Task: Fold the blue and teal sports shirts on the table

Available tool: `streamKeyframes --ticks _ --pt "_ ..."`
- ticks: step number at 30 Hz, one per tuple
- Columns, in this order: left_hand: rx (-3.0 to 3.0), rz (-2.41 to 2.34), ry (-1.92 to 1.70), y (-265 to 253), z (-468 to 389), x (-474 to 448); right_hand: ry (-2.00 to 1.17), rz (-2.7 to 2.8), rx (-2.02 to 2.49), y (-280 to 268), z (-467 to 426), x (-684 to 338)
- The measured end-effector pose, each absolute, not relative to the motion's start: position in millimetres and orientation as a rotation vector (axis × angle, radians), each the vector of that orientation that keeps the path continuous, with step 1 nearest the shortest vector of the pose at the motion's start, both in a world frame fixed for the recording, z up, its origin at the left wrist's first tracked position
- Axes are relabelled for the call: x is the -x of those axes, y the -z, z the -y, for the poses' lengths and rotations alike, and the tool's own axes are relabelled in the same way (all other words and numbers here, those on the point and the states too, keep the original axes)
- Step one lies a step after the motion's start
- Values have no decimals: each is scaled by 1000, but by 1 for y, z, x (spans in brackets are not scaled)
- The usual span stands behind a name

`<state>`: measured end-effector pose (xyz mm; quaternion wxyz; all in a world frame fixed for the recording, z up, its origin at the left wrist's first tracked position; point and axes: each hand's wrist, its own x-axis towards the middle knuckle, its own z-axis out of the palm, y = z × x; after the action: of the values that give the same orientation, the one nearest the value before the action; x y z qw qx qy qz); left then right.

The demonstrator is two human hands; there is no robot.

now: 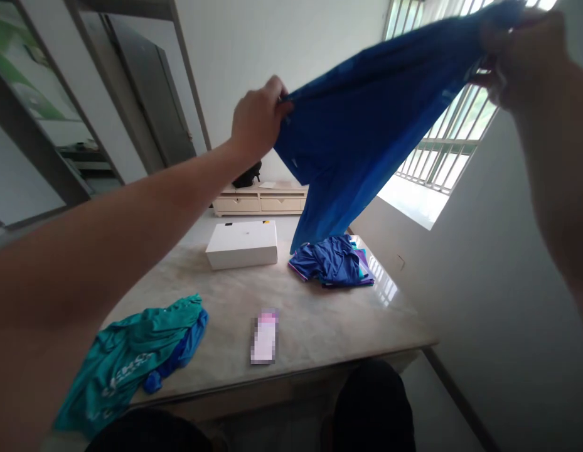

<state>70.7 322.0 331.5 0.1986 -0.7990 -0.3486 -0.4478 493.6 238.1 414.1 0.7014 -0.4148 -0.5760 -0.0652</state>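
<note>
Left hand (257, 122) and right hand (526, 59), well apart, each clamped on blue garment (361, 119) high above table (225, 314), presumably so the cloth hangs spread, not bunched.

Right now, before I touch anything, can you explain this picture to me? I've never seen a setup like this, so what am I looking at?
There's no machine here. A camera worn on a person's head looks forward and down, so you see both their arms reaching out. The left hand and right hand hold up a blue garment, which hangs between them. Below, on the table, are a green garment at the near left, a white box farther back, and a pile of clothes toward the right. The pinkish item near the front is pixelated, so I can't identify it.
</note>
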Motion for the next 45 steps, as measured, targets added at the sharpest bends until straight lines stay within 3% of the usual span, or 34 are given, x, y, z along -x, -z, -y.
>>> streamKeyframes --ticks 3,9,13,16,20,27,34,40,45 --pt "2506 925 1183 -228 -288 -65 -29 1127 1062 -297 -187 -498" --pt "3142 1027 741 30 -196 -54 -367 1154 1510 -25 -65 -497" --pt "3312 1394 612 128 -126 -46 -523 1052 1728 67 -4 -479" --pt "3417 1527 643 145 -97 -34 -585 962 1795 75 13 -470" --pt "3472 1592 797 128 -110 -20 -609 1056 1768 50 -12 -468" --pt "3158 1840 798 114 -238 -25 -583 1211 1771 39 -193 -453" --pt "2769 2095 588 135 -367 -35 -584 1190 2019 101 -353 -426" --pt "2929 1780 382 182 -369 -75 -522 1134 2243 171 -369 -428" --pt "3002 1645 386 201 -387 -114 -543 1156 2229 196 -365 -436"
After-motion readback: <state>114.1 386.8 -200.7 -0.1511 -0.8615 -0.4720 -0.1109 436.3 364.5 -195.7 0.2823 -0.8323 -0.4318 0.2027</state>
